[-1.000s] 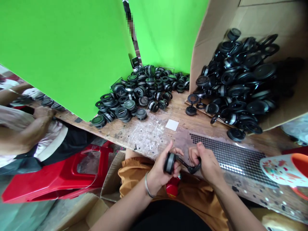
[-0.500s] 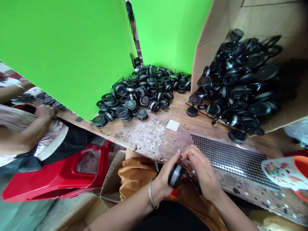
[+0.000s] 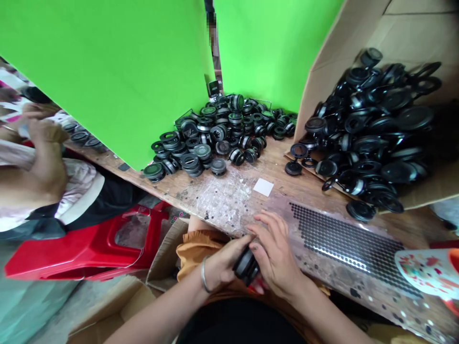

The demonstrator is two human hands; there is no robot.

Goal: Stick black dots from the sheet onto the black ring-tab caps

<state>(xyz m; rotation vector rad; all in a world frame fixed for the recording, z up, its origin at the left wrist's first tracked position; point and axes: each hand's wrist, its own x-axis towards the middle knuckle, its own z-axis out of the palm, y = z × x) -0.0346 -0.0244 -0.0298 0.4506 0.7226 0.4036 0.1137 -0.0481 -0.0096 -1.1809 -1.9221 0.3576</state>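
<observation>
One black disc stand point(image 3: 245, 266) sits in the curled fingers of the left hand point(image 3: 225, 260), above the lap; the right hand point(image 3: 276, 255) covers its other side, fingers slightly parted, grip unclear. Beyond lie a sheet of black dots point(image 3: 344, 243), the wooden table point(image 3: 274, 160), heaped stands point(image 3: 215, 136) and a black tag point(image 3: 214, 88), its print too small to read.

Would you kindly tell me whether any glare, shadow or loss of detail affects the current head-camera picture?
Head view: glare streaks the dotted sheet; head view: deep shadow hides detail at the right of the piled parts in the cardboard box; head view: the black part in the left hand, partly covered by the right hand, looks dark, its detail hard to read.
</observation>
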